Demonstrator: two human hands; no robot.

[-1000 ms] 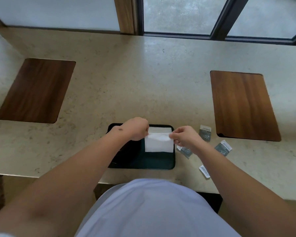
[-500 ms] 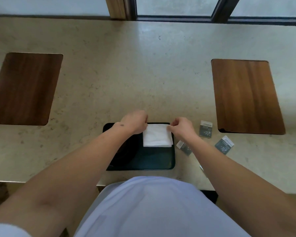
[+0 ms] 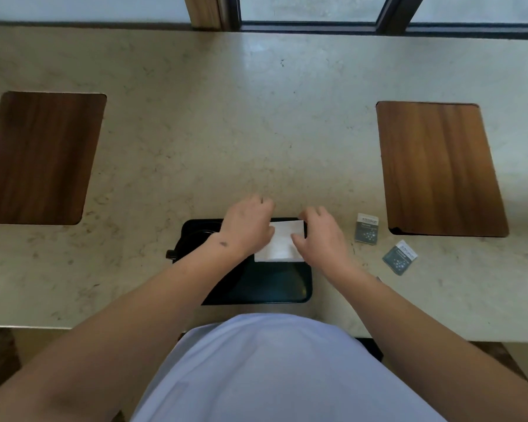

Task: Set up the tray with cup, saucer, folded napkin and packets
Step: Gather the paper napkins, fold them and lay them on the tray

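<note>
My left hand (image 3: 248, 225) lay flat, palm down, on the left side of the white napkin (image 3: 282, 243). The fingers were loosely curled and pressed on the paper, not wrapped around it. My right hand (image 3: 319, 236) lay on the right side of the napkin in the same way, fingers spread a little, thumb on the paper. Neither hand had a real grip on it; both just pushed it down.

The napkin was folded into a small square. It sat on the far right part of the black tray (image 3: 275, 287). The tray was on the stone counter (image 3: 226, 132), close to the near edge, right in front of me. Under my left wrist I saw something dark and round on the tray, but I could not tell what it was.

Two small grey packets lay on the counter to the right of the tray. One packet (image 3: 367, 229) was near my right hand. The other packet (image 3: 399, 257) was a bit closer to me and tilted.

A brown wooden board (image 3: 439, 169) sat flat in the counter past the packets. Another wooden board (image 3: 40, 156) sat far off on the left.
</note>
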